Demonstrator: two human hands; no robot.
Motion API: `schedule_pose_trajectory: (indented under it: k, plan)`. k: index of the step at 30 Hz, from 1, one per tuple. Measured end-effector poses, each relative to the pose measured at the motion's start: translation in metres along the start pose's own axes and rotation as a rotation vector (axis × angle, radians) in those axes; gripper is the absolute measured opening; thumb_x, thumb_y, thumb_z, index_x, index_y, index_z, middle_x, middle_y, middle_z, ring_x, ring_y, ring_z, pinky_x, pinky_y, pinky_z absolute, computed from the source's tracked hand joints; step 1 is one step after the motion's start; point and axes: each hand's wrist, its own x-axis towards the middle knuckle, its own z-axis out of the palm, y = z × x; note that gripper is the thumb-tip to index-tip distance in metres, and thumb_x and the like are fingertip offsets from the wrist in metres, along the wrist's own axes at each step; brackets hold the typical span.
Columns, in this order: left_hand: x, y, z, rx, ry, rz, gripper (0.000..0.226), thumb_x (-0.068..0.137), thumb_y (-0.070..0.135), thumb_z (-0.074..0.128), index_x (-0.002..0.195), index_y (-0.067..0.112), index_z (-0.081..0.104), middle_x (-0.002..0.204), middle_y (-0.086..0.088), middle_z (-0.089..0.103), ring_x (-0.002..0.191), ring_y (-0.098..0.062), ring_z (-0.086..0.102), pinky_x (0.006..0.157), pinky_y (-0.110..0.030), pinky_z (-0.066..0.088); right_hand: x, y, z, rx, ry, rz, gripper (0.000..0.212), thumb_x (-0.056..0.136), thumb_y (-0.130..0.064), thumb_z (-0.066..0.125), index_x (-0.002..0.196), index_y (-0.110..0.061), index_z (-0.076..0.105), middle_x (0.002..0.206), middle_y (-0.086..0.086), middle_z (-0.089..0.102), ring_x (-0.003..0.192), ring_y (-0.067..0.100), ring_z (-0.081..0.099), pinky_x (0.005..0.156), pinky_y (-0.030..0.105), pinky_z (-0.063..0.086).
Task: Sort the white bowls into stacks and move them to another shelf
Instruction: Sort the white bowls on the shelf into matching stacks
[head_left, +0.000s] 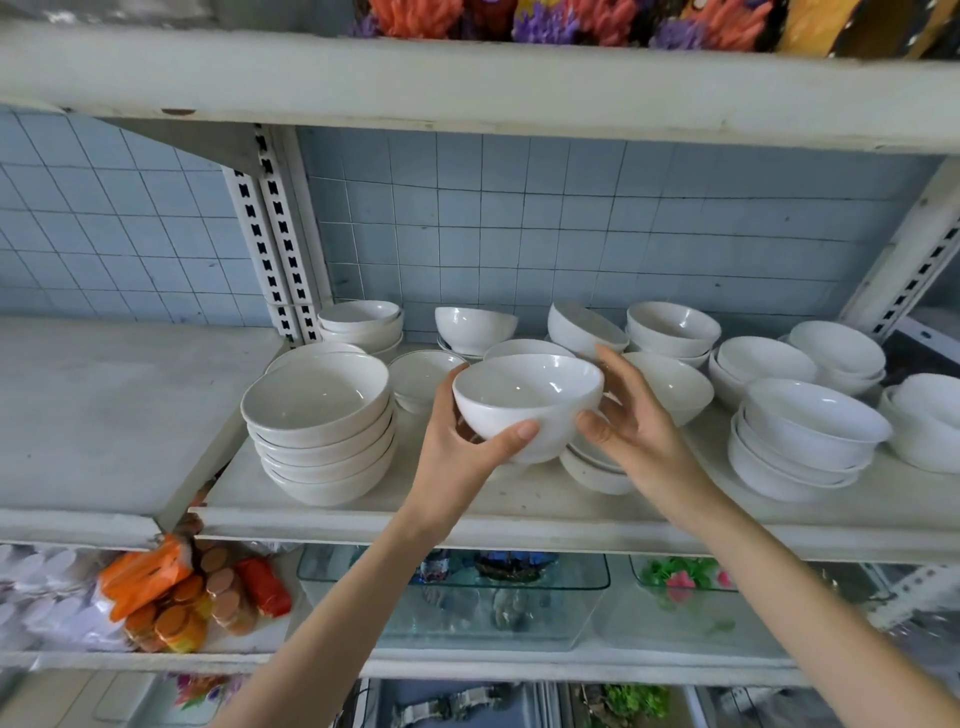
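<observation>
A white bowl (527, 402) is lifted above the middle shelf (467, 519). My left hand (462, 441) grips it from below, thumb across its front wall. My right hand (623, 415) is beside the bowl's right side, thumb near its wall, fingers loosely spread; contact is unclear. A stack of several wide white bowls (322, 431) stands to the left. More white bowls sit loose or in small stacks behind and to the right, such as a low stack (805, 441) and a tilted bowl (475, 327). Shallow bowls (592, 467) lie under the held one.
An adjoining shelf (104, 415) lies to the left, past a slotted upright post (275, 244). The shelf above holds colourful items (545, 21). Below are glass dishes (457, 597) and orange packets (171, 592). A blue tiled wall backs the shelf.
</observation>
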Motion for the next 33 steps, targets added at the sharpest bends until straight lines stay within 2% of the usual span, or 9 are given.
schedule_pose_trajectory:
  k: [3, 7, 10, 16, 20, 26, 29, 31, 33]
  plan:
    - [0.003, -0.007, 0.008, 0.024, 0.009, 0.021, 0.092, 0.051, 0.038, 0.083, 0.131, 0.017, 0.043, 0.123, -0.002, 0.061, 0.111, -0.013, 0.061, 0.087, -0.029, 0.053, 0.0, 0.004, -0.004, 0.059, -0.027, 0.059, 0.095, 0.056, -0.067, 0.075, 0.134, -0.031, 0.035, 0.129, -0.019, 0.055, 0.123, 0.0, 0.049, 0.091, 0.015, 0.044]
    - [0.011, -0.01, 0.021, 0.031, 0.013, 0.035, 0.094, 0.052, 0.038, 0.083, 0.133, 0.014, 0.042, 0.125, -0.003, 0.059, 0.114, -0.014, 0.059, 0.09, -0.032, 0.053, 0.007, 0.008, -0.016, 0.057, -0.049, 0.123, 0.121, 0.048, -0.068, 0.078, 0.145, -0.017, 0.027, 0.139, -0.002, 0.05, 0.126, 0.009, 0.048, 0.102, 0.027, 0.044]
    - [0.017, -0.012, 0.03, 0.015, -0.012, 0.058, 0.086, 0.059, 0.035, 0.08, 0.134, 0.014, 0.042, 0.126, -0.004, 0.059, 0.115, -0.013, 0.059, 0.09, -0.027, 0.051, 0.014, 0.012, -0.025, 0.063, -0.034, 0.129, 0.118, 0.048, -0.065, 0.081, 0.143, -0.014, 0.031, 0.135, 0.0, 0.053, 0.122, 0.011, 0.053, 0.102, 0.031, 0.044]
    - [0.041, -0.011, 0.031, -0.009, -0.052, -0.028, 0.064, 0.087, 0.056, 0.046, 0.14, 0.021, 0.043, 0.133, 0.008, 0.057, 0.124, -0.006, 0.051, 0.103, -0.027, 0.044, 0.03, 0.02, -0.044, 0.201, 0.049, 0.178, 0.12, 0.041, -0.064, 0.084, 0.142, -0.02, 0.035, 0.136, 0.0, 0.052, 0.121, 0.014, 0.053, 0.1, 0.044, 0.046]
    - [0.063, 0.0, 0.033, -0.083, -0.091, -0.053, 0.046, 0.1, 0.046, 0.032, 0.132, 0.019, 0.05, 0.13, 0.01, 0.059, 0.123, -0.01, 0.053, 0.105, -0.025, 0.042, 0.045, 0.013, -0.051, 0.267, 0.132, 0.169, 0.124, 0.032, -0.068, 0.084, 0.136, -0.016, 0.042, 0.129, 0.0, 0.054, 0.116, 0.014, 0.056, 0.089, 0.037, 0.054]
    - [0.092, 0.009, 0.034, -0.012, -0.09, -0.117, 0.028, 0.103, 0.027, 0.034, 0.108, 0.023, 0.061, 0.109, 0.01, 0.064, 0.112, -0.013, 0.057, 0.102, -0.027, 0.042, 0.062, 0.011, -0.053, 0.278, 0.226, 0.145, 0.1, 0.029, -0.066, 0.085, 0.114, -0.023, 0.052, 0.111, -0.005, 0.06, 0.1, 0.009, 0.063, 0.073, 0.027, 0.055]
    - [0.112, 0.003, 0.027, 0.339, 0.015, -0.144, 0.022, 0.101, 0.02, 0.039, 0.089, 0.021, 0.058, 0.091, 0.004, 0.058, 0.092, -0.018, 0.052, 0.086, -0.027, 0.039, 0.07, 0.015, -0.052, 0.277, 0.278, 0.137, 0.101, 0.03, -0.065, 0.086, 0.116, -0.023, 0.051, 0.114, -0.006, 0.058, 0.099, 0.005, 0.063, 0.072, 0.024, 0.054]
    - [0.123, -0.009, 0.018, 0.715, 0.023, -0.228, 0.021, 0.098, 0.019, 0.043, 0.109, 0.01, 0.058, 0.106, -0.01, 0.059, 0.1, -0.029, 0.053, 0.083, -0.031, 0.038, 0.072, 0.017, -0.053, 0.274, 0.308, 0.135, 0.105, 0.031, -0.066, 0.085, 0.119, -0.022, 0.051, 0.114, -0.007, 0.059, 0.1, 0.003, 0.062, 0.073, 0.023, 0.054]
    - [0.128, -0.019, 0.01, 0.964, -0.031, -0.359, 0.039, 0.096, 0.023, 0.048, 0.125, -0.004, 0.044, 0.126, -0.02, 0.051, 0.116, -0.035, 0.049, 0.089, -0.034, 0.038, 0.072, 0.02, -0.056, 0.249, 0.336, 0.144, 0.113, 0.032, -0.069, 0.084, 0.127, -0.02, 0.048, 0.116, -0.009, 0.06, 0.105, 0.005, 0.061, 0.079, 0.027, 0.055]
